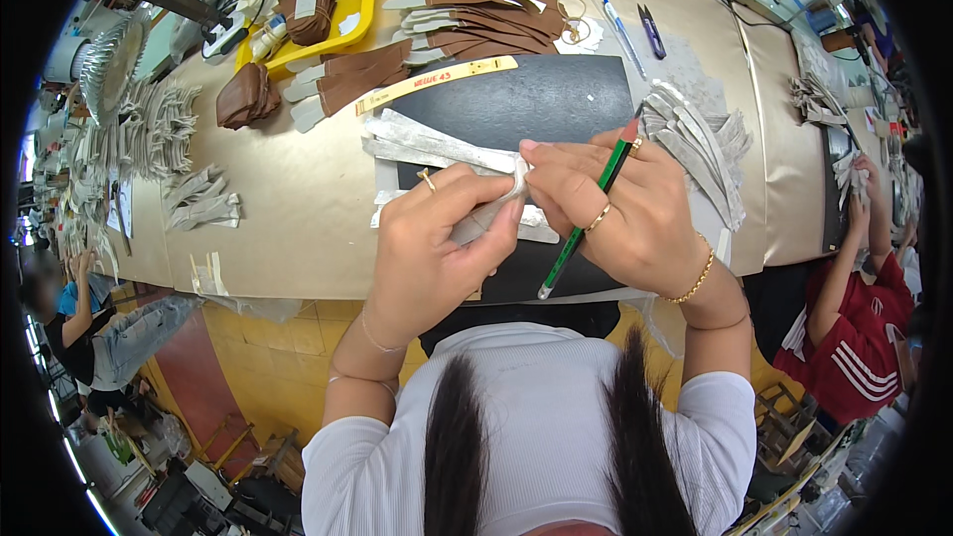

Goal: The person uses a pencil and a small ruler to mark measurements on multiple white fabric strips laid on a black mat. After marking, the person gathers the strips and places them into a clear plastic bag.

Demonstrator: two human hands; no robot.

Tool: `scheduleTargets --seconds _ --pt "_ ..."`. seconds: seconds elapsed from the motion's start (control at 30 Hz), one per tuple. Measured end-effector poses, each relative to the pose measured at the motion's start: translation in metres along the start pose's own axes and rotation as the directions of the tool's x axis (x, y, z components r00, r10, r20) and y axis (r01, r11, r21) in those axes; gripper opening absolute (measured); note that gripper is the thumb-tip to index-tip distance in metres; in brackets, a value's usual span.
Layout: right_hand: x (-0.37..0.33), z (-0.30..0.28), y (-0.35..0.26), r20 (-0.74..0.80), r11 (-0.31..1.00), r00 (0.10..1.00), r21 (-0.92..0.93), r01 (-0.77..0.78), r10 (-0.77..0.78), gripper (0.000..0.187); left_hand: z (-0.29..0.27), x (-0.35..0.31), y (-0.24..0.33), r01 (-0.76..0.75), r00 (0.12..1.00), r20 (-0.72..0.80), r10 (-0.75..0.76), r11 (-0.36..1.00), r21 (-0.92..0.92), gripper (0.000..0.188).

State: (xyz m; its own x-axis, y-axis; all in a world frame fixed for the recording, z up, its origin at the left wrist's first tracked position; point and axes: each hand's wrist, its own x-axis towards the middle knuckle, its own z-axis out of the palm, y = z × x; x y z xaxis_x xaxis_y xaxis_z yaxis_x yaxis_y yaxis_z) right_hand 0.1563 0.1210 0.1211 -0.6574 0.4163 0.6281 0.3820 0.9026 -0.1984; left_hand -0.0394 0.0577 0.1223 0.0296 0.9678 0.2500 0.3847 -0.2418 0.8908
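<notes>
My left hand (429, 238) is closed on a pale grey strip (476, 222), its thumb and forefinger pinching near a bent end. At that same end, the fingertips of my right hand (635, 206) pinch the strip from the other side. A green pencil (586, 223) is also held in my right hand, tilted between the fingers with its reddish tip pointing up. Beneath both hands lies a dark board (526, 94). More pale strips (437, 144) rest on it just beyond my left hand, partly hidden by my fingers. A yellow curved template (437, 84) lies across the board's far left edge.
Brown strips (486, 22) lie fanned behind the board, near a yellow tray (369, 0) and a brown stack (248, 99). A pen (623, 30) and thread snips (651, 32) lie at the back right. Pale strips (695, 144) are piled at right. Other people work at both sides.
</notes>
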Motion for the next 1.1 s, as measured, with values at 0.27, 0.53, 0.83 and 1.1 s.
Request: scheduleTargets --seconds 0.27,0.53,0.83,1.1 --pt "-0.013 -0.007 0.022 -0.297 0.763 0.703 0.275 -0.585 0.646 0.01 -0.012 -0.008 0.006 0.436 0.898 0.134 -0.419 0.806 -0.4 0.013" --pt "-0.092 -0.093 -0.002 -0.03 0.75 0.756 0.151 -0.644 0.654 0.01 -0.037 -0.009 -0.001 0.556 0.826 0.104 -0.553 0.772 -0.307 0.018" --pt "-0.192 -0.175 -0.049 0.207 0.32 0.247 -0.511 -0.798 0.947 0.007 -0.103 -0.017 -0.014 0.413 0.91 0.005 -0.415 0.907 0.085 0.014" --pt "-0.116 -0.094 -0.042 0.158 0.427 0.42 -0.013 -0.904 0.894 0.034 -0.043 -0.014 -0.019 0.342 0.839 0.418 -0.348 0.935 0.093 0.016"
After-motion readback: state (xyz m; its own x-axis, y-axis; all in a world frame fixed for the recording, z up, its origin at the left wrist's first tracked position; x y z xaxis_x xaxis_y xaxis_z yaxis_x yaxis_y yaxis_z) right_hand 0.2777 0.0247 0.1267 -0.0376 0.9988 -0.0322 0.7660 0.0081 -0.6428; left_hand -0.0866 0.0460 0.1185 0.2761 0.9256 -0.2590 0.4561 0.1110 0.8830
